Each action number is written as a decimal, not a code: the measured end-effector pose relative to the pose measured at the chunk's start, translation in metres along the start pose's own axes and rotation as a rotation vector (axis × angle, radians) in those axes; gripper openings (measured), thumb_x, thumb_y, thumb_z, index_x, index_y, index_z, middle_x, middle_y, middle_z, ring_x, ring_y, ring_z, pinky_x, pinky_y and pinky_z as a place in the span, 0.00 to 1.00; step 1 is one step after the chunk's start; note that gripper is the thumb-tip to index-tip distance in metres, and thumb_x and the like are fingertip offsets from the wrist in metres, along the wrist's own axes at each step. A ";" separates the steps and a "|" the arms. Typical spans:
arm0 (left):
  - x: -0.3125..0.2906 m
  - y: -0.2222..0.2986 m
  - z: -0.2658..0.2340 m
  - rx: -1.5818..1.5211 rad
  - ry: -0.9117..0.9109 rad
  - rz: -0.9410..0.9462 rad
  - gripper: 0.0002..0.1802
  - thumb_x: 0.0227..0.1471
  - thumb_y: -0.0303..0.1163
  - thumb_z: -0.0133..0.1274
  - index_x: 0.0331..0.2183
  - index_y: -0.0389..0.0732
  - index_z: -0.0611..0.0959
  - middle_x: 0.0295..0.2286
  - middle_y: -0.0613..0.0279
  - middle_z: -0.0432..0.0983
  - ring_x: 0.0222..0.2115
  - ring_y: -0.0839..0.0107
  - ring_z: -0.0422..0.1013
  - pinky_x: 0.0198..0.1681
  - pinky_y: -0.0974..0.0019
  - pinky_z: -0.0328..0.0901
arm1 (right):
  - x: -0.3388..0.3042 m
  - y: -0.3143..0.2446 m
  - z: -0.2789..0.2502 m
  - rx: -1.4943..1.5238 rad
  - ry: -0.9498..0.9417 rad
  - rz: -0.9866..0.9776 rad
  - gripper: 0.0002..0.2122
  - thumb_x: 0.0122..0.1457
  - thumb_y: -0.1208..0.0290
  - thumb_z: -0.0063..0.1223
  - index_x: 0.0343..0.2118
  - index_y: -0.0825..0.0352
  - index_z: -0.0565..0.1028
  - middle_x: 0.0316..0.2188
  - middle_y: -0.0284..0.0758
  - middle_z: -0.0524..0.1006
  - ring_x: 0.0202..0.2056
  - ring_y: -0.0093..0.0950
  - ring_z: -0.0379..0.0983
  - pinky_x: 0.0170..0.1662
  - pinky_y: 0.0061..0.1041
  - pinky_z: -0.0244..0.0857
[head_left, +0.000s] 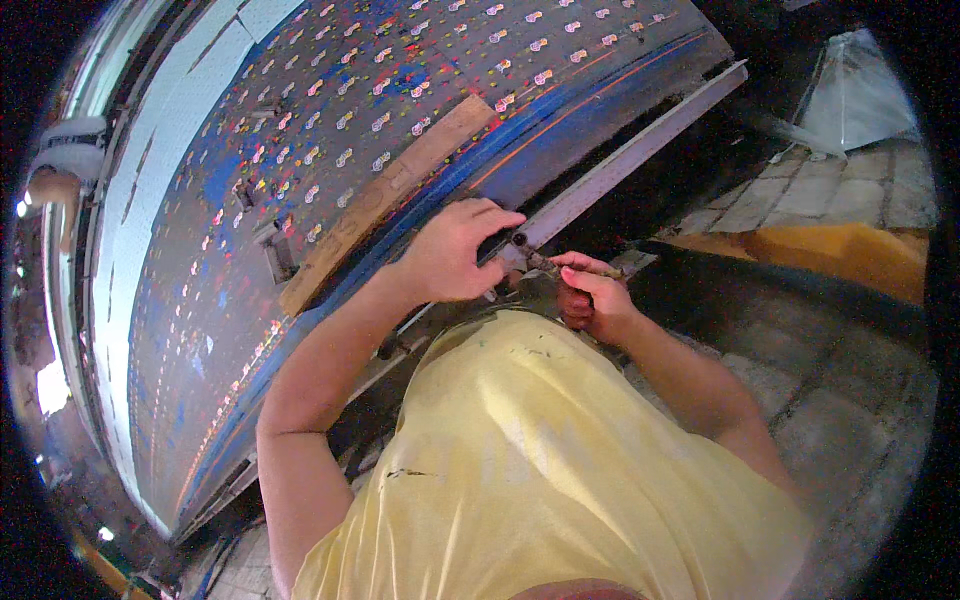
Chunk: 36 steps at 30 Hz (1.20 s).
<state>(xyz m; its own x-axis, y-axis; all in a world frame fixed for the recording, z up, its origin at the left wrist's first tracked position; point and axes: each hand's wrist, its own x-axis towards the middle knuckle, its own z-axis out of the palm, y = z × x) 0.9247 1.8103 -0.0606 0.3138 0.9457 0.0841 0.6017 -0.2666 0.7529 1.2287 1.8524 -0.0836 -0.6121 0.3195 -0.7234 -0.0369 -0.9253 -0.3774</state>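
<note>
My left hand [455, 250] reaches over the near edge of a long printed table. Its thumb and forefinger stand apart, curved around the side of a pale metal rail [620, 165], and nothing shows gripped between them. Just right of it, my right hand [597, 298] is closed around a slim, dark rod-like metal tool [540, 262]. The tool's rounded head meets the rail's end beside my left fingertips. Its exact kind is unclear. Small metal parts beneath the left thumb are partly hidden by the hand.
A wooden plank [385, 205] lies along the table surface [290, 200], which bears rows of small printed motifs and blue smears. A metal bracket [275, 252] rests beyond the plank. At right are orange-brown sheeting [830, 250], translucent plastic [855, 95] and a paved floor [850, 400].
</note>
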 end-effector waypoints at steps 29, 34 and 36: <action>-0.009 -0.008 0.039 -0.021 0.244 0.069 0.21 0.61 0.37 0.68 0.52 0.38 0.88 0.42 0.49 0.84 0.42 0.45 0.83 0.46 0.47 0.79 | 0.034 0.033 -0.018 -1.850 0.271 -1.519 0.18 0.64 0.72 0.67 0.56 0.68 0.83 0.25 0.30 0.77 0.25 0.29 0.76 0.28 0.34 0.70; -0.008 -0.007 0.037 0.011 0.296 0.209 0.19 0.63 0.39 0.67 0.50 0.37 0.87 0.42 0.49 0.84 0.43 0.45 0.82 0.47 0.47 0.78 | 0.017 0.011 -0.006 -1.885 0.239 -1.639 0.20 0.59 0.75 0.71 0.55 0.65 0.83 0.22 0.32 0.76 0.22 0.36 0.75 0.26 0.39 0.69; -0.010 -0.002 0.034 0.022 0.270 0.219 0.18 0.65 0.39 0.65 0.50 0.38 0.85 0.42 0.49 0.82 0.44 0.43 0.81 0.49 0.47 0.78 | 0.006 0.007 0.000 -1.720 0.213 -1.598 0.20 0.59 0.77 0.70 0.55 0.65 0.83 0.24 0.34 0.79 0.23 0.39 0.77 0.28 0.40 0.72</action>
<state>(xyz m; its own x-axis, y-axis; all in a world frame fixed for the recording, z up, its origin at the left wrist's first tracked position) 0.9459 1.7954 -0.0850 0.2336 0.8798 0.4140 0.5580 -0.4700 0.6839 1.2250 1.8483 -0.0907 -0.7184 0.4515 0.5292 0.2910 0.8860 -0.3609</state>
